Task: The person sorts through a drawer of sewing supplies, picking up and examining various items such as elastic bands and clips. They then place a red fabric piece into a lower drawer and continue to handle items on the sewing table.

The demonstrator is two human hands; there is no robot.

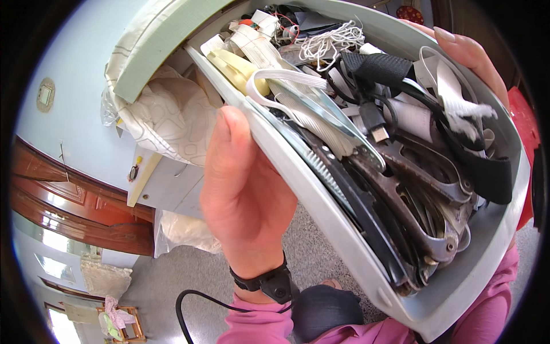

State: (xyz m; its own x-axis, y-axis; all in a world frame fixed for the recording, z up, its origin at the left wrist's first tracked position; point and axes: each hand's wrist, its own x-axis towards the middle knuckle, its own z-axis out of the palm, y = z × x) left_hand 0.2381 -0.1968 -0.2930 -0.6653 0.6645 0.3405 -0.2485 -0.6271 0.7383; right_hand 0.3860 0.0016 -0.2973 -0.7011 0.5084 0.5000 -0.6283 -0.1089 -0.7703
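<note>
My left hand (245, 185) grips the near-left wall of a grey plastic drawer (335, 232), its thumb on the rim. On the far right side my right hand (472, 56) holds the opposite rim, most of its fingers hidden behind the wall. The tilted drawer holds a bundle of white string (331, 43), a black cable with a USB plug (378, 129), black webbing strap (485, 176), white elastic band (288, 77), a pale yellow plastic piece (236, 71) and several dark metal tools with hinged frames (421, 206).
Left of the drawer are a pale green board (159, 47) and patterned white fabric (176, 116). A white cabinet (172, 185) stands beyond, with a plastic-wrapped bundle (184, 232) beneath. A red object (522, 124) is at the right. A wooden stool (133, 322) bears cloths on the speckled floor (163, 275).
</note>
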